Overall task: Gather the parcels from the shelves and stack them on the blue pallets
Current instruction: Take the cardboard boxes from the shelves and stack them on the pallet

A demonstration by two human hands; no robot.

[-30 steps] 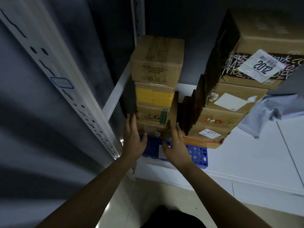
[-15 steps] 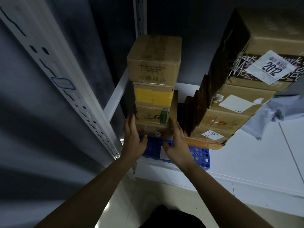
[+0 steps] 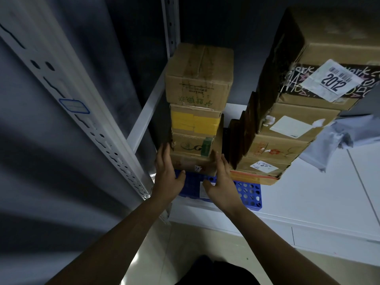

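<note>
A blue perforated pallet (image 3: pixel 249 194) lies on a white board low in front of me. Two stacks of cardboard parcels stand on it. The left stack has a plain top box (image 3: pixel 198 79), a box with yellow tape (image 3: pixel 195 122), a green-marked box (image 3: pixel 190 145) and a bottom parcel (image 3: pixel 188 163). My left hand (image 3: pixel 167 174) presses flat on the bottom parcel's left side. On its right side lies my right hand (image 3: pixel 222 182), fingers extended. The taller right stack (image 3: pixel 285 130) leans beside it, topped by a box labelled 2012 (image 3: pixel 329 56).
A white slotted shelf upright (image 3: pixel 82 114) runs diagonally at the left, close to my left arm. Another upright (image 3: pixel 169 23) rises behind the left stack. A grey plastic bag (image 3: pixel 337 140) lies right of the right stack on the white board (image 3: pixel 308 194). Dark wall behind.
Both hands stay on the sides of the bottom parcel, almost still. The view has shifted slightly; the stacks have not visibly moved.
</note>
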